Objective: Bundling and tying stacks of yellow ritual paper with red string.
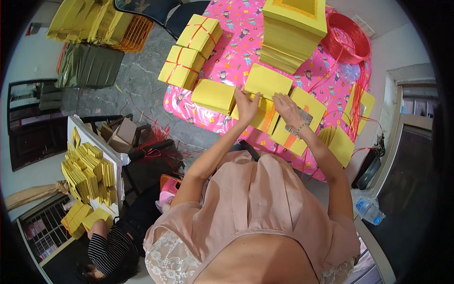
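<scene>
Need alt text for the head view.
A person's left hand and right hand are at the near edge of a yellow stack on a pink tablecloth. Tied bundles lie left, a taller stack and red coil beyond; a co-worker is lower left.

Orange crate (135,34), dark chair (187,19), wall socket (364,26), blue-capped clear bottle (369,211)

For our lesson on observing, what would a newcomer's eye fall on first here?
The bright pink patterned tablecloth strikes first, at upper centre. Next come the tall yellow stack on it and a red coil to its right. Nearer, the left hand and right hand touch a small yellow stack.
</scene>
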